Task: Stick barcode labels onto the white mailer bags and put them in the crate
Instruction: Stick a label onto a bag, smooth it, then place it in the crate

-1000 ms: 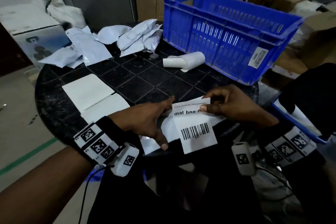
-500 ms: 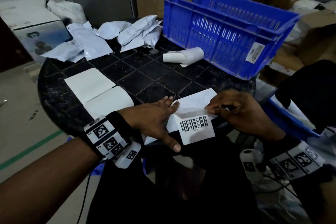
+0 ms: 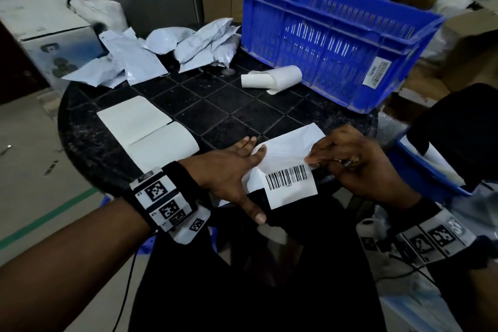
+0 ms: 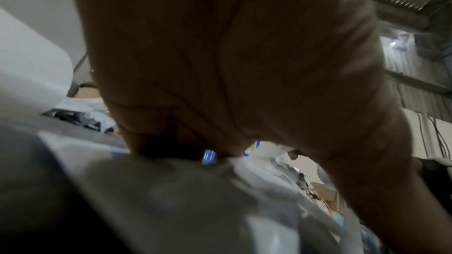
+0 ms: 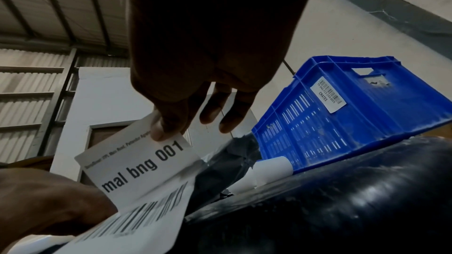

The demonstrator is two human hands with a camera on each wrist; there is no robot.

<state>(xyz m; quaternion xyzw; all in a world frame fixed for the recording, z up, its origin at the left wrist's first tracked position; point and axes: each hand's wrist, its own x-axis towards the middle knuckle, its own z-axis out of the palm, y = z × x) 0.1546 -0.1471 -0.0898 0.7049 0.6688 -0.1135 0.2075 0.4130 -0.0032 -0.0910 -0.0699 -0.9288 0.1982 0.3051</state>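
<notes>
A: What is the right hand (image 3: 358,167) doing at the lower right of the frame?

B: It is pinching the top edge of the barcode label (image 3: 289,187) between thumb and fingertips, apparently peeling it off its backing or folding it over the mailer bag (image 3: 291,143). The label's lower half is hanging past the near edge of the worktop (image 3: 223,113).

A: And the left hand (image 3: 231,172)?

B: It is lying flat, fingers straight, pressing down on the bag's left end, most likely to keep the thin plastic from sliding while the other hand is working.

A: Can you read anything?

B: In the right wrist view the label is showing "mal bng 001" above the bars, with a line of small print too blurred to read. The sticker on the blue crate (image 3: 336,35) is reading "CRATES" under its own barcode.

A: Where is everything else sitting?

B: More bags (image 3: 161,48) are waiting in a heap at the upper left, blank sheets (image 3: 145,129) are lying at centre left, and a curled roll (image 3: 272,78) is resting just beside the crate.
</notes>
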